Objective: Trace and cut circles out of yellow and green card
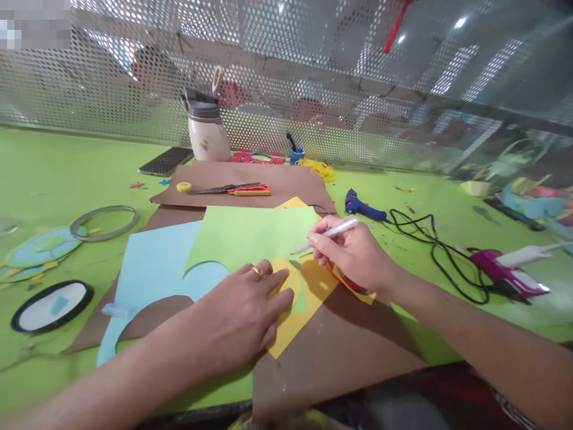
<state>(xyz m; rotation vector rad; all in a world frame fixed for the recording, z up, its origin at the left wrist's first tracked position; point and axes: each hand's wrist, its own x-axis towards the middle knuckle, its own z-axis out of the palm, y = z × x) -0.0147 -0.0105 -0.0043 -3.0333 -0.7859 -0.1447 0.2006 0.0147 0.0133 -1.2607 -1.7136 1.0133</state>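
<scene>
— What are the two hands doing?

— The left hand [244, 313] lies flat, fingers spread and pressed down on a round yellow paper piece [286, 280], which sits on a green sheet [255, 236] near the front edge of the worktop [40, 173]. The right hand [353, 254] is closed around a white pen [326, 234], its tip pointing at the green sheet just beside the yellow piece.

— What lies under the green sheet?

— A yellow sheet [308, 298] pokes out at its right side, a light blue sheet [152, 263] with a round cutout lies to its left, and all rest on brown paper [344, 346] that reaches the front edge.

— And farther back?

— Another brown sheet [277, 179] carries scissors [233, 190] and a small roll of yellow tape [184, 187]. Behind it, at the back edge by the perforated metal screen [111, 89], stands a white jug [206, 128] with a dark phone [166, 160] to its left.

— The right side?

— A blue glue gun [360, 206] with a black cable [430, 239], and nearer the right edge a pink glue gun [505, 272].

— The left side?

— A grey ring [104, 222], and a black-rimmed oval [51, 306] towards the front left corner.
</scene>
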